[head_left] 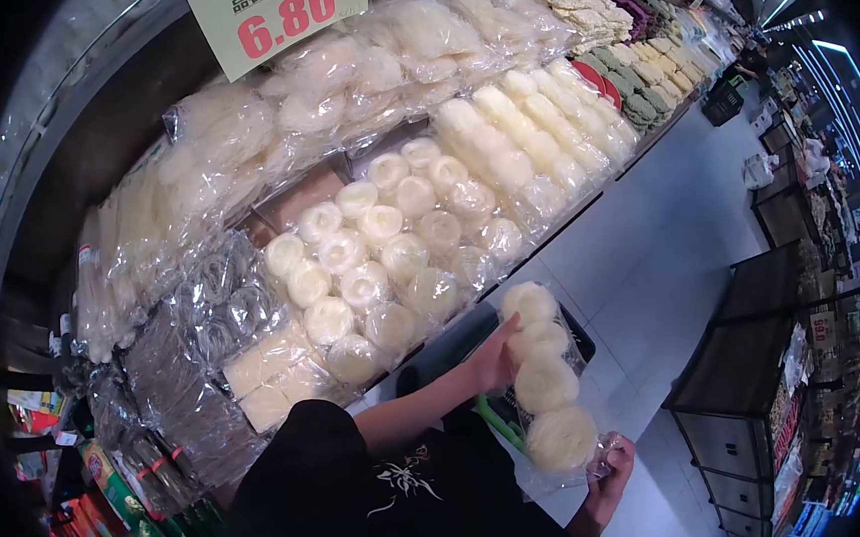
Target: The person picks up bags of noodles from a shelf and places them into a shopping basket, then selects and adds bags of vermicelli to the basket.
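Note:
A clear plastic pack of several round, pale noodle nests is held in front of my body, its nests in a row. My left hand grips the pack's side near the far end, the thumb lying over the wrapper. At the near end, my right hand is closed on the bunched plastic of the same pack. Beneath the pack is a dark shopping basket with a green handle, partly hidden by the pack and my left arm. Similar wrapped noodle nests lie on the shelf beside my left arm.
Bagged pale dried noodles fill the back of the display under a price sign reading 6.80. Darker noodle packs lie at left. Across the tiled aisle stand dark display cabinets. A person is far down the aisle.

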Action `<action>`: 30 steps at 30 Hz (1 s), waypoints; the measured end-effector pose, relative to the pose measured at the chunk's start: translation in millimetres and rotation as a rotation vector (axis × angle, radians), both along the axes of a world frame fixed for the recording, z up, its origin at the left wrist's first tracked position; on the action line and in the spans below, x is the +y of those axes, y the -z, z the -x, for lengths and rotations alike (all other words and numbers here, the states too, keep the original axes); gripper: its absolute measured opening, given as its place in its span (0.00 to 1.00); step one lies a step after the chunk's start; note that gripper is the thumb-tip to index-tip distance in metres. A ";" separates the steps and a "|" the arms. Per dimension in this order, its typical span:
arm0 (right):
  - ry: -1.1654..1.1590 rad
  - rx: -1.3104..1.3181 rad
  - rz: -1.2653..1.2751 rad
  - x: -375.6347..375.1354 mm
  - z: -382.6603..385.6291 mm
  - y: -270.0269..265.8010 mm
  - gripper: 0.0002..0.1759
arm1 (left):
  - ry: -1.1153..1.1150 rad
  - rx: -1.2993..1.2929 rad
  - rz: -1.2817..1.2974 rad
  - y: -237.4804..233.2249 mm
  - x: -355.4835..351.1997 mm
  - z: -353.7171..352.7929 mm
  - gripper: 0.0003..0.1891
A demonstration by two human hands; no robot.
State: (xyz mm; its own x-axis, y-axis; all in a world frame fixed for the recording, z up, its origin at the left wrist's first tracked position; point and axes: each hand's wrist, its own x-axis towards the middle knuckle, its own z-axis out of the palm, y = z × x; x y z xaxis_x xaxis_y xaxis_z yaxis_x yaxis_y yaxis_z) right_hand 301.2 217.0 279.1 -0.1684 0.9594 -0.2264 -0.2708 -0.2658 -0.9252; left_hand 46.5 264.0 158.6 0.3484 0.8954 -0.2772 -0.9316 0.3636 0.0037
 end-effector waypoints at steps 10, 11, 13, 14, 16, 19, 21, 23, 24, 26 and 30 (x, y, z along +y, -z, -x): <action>0.023 0.095 0.157 44.8 83.5 101.9 0.09 | -0.556 0.628 0.118 7.8 59.7 98.7 0.18; -0.050 0.107 0.122 58.5 95.4 115.5 0.08 | -0.555 0.656 0.183 6.6 76.2 114.2 0.18; -0.088 0.079 0.073 85.0 128.3 123.0 0.08 | -0.502 0.732 0.195 16.9 108.7 153.3 0.22; -0.056 0.040 0.058 100.9 147.5 121.6 0.09 | -0.481 0.804 0.256 47.3 138.5 183.8 0.24; -0.127 0.049 0.005 132.5 171.6 124.2 0.03 | -0.529 0.815 0.447 63.6 184.1 221.4 0.28; -0.119 -0.136 -0.134 146.5 180.9 120.8 0.09 | -0.601 0.703 0.320 131.4 240.6 283.6 0.28; -0.160 -0.137 -0.108 131.3 165.7 121.6 0.13 | -0.546 0.751 0.336 127.7 235.5 293.4 0.27; -0.202 -0.192 -0.057 101.8 139.0 135.1 0.15 | -0.473 0.862 0.378 90.8 216.3 283.3 0.24; -0.197 -0.247 -0.035 82.5 120.2 150.1 0.15 | -0.469 0.860 0.379 78.7 213.0 282.3 0.24; -0.129 -0.195 0.175 43.0 74.6 192.4 0.15 | -0.566 0.773 0.328 72.1 208.9 280.8 0.23; 0.176 -0.273 0.327 -45.0 -7.9 248.4 0.14 | -0.544 0.888 0.283 104.9 218.1 292.1 0.29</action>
State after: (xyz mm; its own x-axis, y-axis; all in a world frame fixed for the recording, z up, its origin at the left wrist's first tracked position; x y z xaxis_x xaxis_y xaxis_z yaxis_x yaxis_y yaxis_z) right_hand 309.1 172.0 30.8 0.0989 0.8390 -0.5350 -0.0961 -0.5271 -0.8443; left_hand -245.7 482.1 53.6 -0.5051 0.7328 -0.4559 -0.6738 -0.0047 0.7389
